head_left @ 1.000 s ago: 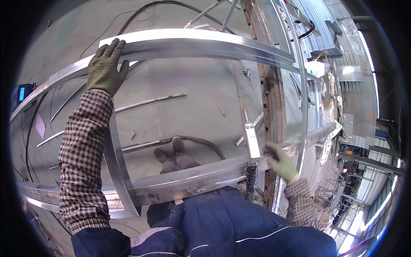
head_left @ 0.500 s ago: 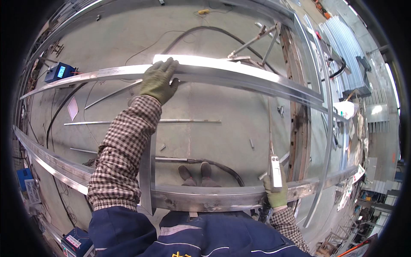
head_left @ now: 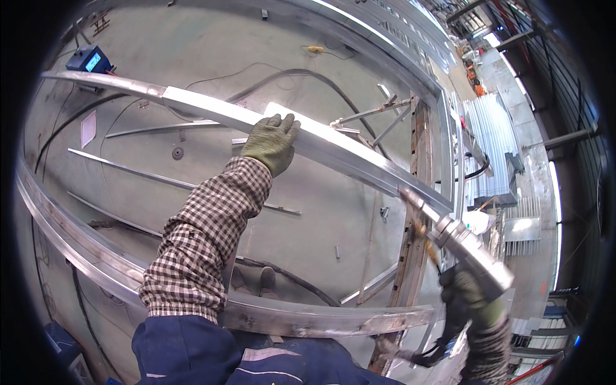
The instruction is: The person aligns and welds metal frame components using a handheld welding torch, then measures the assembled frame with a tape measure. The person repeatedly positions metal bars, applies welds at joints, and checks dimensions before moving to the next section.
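Observation:
My left hand, in a green work glove, lies on a long silver metal beam, its fingers stretched over the top face. Just beyond those fingers begins the squared end of another bright length of metal. At the right, my gloved right hand is closed round the grip of a silver welding gun, slightly blurred. Its narrow nozzle points up and left, close to the beam near the frame's right corner; whether it touches cannot be made out. A dark cable hangs below the grip.
A nearer frame beam crosses in front of my body. A rusty steel rail runs along the right. Loose bars and black hoses lie on the floor. A blue box with a lit display stands far left; stacked metal lengths lie right.
My right hand has lifted the welding gun from beside the nearer beam toward the frame's right corner. My left hand remains on the far beam, while the whole view has turned and shifted.

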`<control>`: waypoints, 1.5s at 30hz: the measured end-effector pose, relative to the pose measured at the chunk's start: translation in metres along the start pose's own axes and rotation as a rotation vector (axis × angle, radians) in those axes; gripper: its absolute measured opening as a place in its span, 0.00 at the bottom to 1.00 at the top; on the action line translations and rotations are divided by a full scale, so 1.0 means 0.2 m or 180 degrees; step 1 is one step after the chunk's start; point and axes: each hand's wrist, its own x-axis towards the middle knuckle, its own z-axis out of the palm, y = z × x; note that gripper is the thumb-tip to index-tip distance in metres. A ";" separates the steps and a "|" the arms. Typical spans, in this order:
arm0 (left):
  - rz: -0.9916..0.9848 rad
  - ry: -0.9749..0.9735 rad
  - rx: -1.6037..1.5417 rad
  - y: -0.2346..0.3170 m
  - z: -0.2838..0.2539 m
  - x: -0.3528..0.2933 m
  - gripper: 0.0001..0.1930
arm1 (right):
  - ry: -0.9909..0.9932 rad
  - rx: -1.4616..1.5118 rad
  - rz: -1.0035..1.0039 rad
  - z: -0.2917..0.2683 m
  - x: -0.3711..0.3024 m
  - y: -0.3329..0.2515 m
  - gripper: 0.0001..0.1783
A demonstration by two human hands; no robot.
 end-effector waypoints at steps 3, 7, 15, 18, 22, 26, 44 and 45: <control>-0.0005 -0.0022 -0.0090 0.00 -0.01 0.00 0.34 | 0.0047 -0.0293 -0.0791 0.00 0.13 -0.47 0.27; -0.0008 0.0036 -0.0209 0.00 -0.01 0.00 0.34 | 0.0320 0.0266 -0.1604 0.23 0.43 -0.83 0.27; -0.0028 0.0632 -0.0579 0.02 0.01 -0.02 0.31 | -0.0969 0.0350 -0.0909 0.67 1.20 -0.85 0.22; 0.0082 0.0747 -0.0753 0.01 0.00 -0.04 0.29 | -0.1273 0.0224 -0.1095 0.71 1.33 -0.80 0.19; 0.0066 0.0745 -0.0756 0.01 -0.02 -0.04 0.30 | -0.1061 0.0344 -0.0948 0.71 1.35 -0.75 0.21; 0.0051 0.0696 -0.0808 0.01 -0.03 -0.05 0.31 | -0.0972 0.0388 -0.0964 0.71 1.33 -0.74 0.21; -0.0021 0.0692 -0.0828 0.02 -0.03 -0.04 0.31 | -0.0949 0.0443 -0.0927 0.74 1.32 -0.74 0.18; -0.0026 0.0658 -0.0834 0.02 -0.03 -0.04 0.31 | -0.0920 0.0460 -0.0866 0.74 1.32 -0.74 0.18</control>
